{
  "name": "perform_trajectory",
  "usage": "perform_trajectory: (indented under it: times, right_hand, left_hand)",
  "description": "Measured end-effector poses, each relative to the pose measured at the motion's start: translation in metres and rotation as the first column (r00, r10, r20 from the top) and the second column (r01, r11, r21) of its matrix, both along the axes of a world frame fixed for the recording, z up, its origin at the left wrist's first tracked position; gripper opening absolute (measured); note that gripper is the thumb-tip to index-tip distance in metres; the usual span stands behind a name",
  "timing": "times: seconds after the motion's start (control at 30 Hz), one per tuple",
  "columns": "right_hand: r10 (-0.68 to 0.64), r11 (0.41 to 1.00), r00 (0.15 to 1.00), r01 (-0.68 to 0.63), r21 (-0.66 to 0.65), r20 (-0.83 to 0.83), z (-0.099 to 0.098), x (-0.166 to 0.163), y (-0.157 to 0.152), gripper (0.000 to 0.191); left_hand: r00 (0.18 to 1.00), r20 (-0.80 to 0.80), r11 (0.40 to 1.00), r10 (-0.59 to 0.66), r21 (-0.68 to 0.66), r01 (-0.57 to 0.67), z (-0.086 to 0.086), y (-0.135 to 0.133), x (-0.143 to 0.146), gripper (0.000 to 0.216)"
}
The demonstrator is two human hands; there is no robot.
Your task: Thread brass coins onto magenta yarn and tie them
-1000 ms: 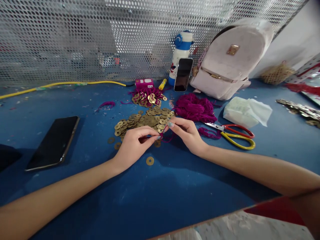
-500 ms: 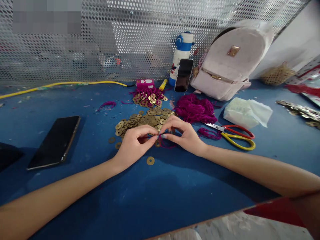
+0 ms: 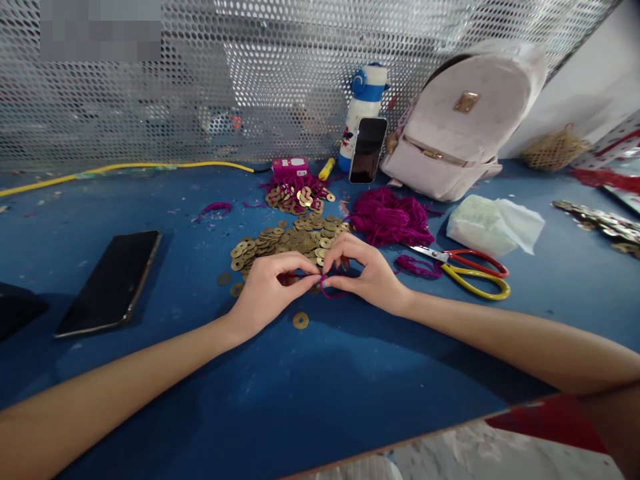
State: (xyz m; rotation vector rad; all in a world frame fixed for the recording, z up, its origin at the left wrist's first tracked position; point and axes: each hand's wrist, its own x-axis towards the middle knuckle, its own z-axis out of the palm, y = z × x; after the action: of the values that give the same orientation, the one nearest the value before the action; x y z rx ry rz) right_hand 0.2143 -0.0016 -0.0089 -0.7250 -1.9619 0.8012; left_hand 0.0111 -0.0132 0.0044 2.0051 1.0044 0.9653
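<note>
Leftward, a black smartphone (image 3: pixel 110 283) is lying on the blue table (image 3: pixel 260 413). Your left hand (image 3: pixel 267 287) is pinching a purple cord (image 3: pixel 333 295) between closed thumb and forefinger; square-holed brass coins (image 3: pixel 273 240) are lying heaped just behind, a single coin (image 3: pixel 301 321) nearer you. The cord is looping below your right hand (image 3: pixel 367 270), whose thumb and forefinger are also pinching it, nearly meeting. Beyond, purple yarn (image 3: pixel 393 217) is lying near scissors (image 3: pixel 443 256).
</note>
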Motion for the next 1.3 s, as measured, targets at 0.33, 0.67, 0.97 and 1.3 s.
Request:
perform_trajectory:
  times: [0.33,0.67,0.97,1.3]
  right_hand:
    - [0.04,0.977,0.999,-0.042,-0.209,-0.012,0.003,-0.002,0.003,0.033]
    - [0.332,0.576,0.863,-0.505,-0.643,-0.381,0.037,0.016,-0.004,0.028]
    - [-0.099,0.992,0.989,0.09,-0.089,-0.11,0.034,0.019,0.007,0.033]
    - [0.01,0.971,0.995,0.013,-0.238,0.094,0.004,-0.001,-0.002,0.021]
  left_hand:
    - [1.0,0.026,0.999,-0.006,0.045,0.005,0.0,0.0,0.0,0.012]
    - [1.0,-0.019,1.0,0.018,0.01,-0.018,0.0,0.001,0.001,0.011]
    - [0.993,0.08,0.994,0.09,-0.077,-0.084,-0.001,0.003,0.0,0.007]
    - [0.979,0.204,1.0,0.016,-0.007,-0.015,0.004,-0.001,0.0,0.005]
